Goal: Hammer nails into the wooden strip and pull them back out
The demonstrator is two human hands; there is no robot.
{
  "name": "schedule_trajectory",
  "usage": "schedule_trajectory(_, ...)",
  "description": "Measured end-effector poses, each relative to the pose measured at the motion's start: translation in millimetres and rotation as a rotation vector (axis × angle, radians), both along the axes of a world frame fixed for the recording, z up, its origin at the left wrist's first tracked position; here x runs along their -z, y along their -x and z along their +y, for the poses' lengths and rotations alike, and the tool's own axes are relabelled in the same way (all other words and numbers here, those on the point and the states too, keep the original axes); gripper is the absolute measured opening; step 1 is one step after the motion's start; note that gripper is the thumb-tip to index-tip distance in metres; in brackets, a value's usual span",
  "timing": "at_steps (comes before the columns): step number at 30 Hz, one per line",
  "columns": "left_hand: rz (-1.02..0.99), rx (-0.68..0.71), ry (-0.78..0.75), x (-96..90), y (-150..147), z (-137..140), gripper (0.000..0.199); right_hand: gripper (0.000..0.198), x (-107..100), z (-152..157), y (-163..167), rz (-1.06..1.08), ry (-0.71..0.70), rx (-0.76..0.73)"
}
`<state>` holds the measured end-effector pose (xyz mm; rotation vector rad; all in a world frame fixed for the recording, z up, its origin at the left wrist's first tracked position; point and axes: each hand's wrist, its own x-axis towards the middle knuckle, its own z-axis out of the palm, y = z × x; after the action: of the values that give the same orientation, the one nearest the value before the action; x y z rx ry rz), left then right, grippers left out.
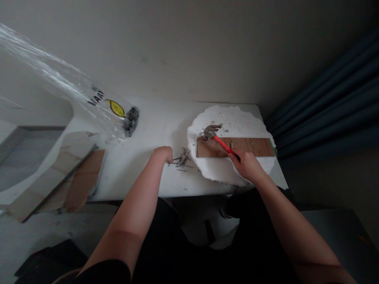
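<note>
Red-handled hammer (220,141) sat clenched in the right hand (248,165), head resting on the wooden board (237,147). Left hand (163,154), grip curled, touched loose nails (182,161) beside it; few nails looked driven.

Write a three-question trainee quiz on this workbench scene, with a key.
1. True or false: the right hand holds a red-handled hammer.
2. The hammer's head rests on: A) the clear plastic bag, B) the wooden plank, C) the white table.
3. What lies loose at the left hand?

Key: 1. True. 2. B; the plank lies on a white foam slab. 3. A small pile of nails.
</note>
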<state>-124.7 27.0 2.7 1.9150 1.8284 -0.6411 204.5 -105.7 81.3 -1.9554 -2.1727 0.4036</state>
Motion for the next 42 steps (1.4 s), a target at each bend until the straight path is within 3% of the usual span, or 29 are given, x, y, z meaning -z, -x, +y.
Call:
schedule_trajectory(6,-0.099,-0.031,-0.023,15.1,1,5,0.032,0.037,2,1,-1,0.000,-0.011,0.002)
schedule_trajectory(10,-0.115,0.005,0.091,17.6,3,6,0.032,0.037,2,1,-2,0.001,-0.007,0.003)
schedule_trajectory(13,-0.141,-0.005,0.111,16.5,5,5,0.030,0.037,0,1,-2,0.005,-0.007,-0.006)
schedule_trajectory(22,-0.166,-0.024,-0.034,13.9,1,5,0.029,0.037,0,2,-1,0.001,0.003,-0.011)
schedule_trajectory(29,-0.035,0.048,-0.055,-1.0,-3,1,0.032,0.036,-2,2,-2,0.003,0.002,-0.012)
schedule_trajectory(33,-0.222,-0.049,-0.234,-11.1,-10,4,0.023,0.036,-2,1,-1,-0.001,0.000,-0.019)
schedule_trajectory(36,-0.507,-0.225,-0.266,-13.2,-14,7,0.013,0.036,-3,1,-1,-0.009,0.005,-0.018)
schedule_trajectory(42,-0.983,-0.524,-0.266,-17.4,-21,5,0.014,0.036,-2,2,-2,-0.008,0.009,-0.008)
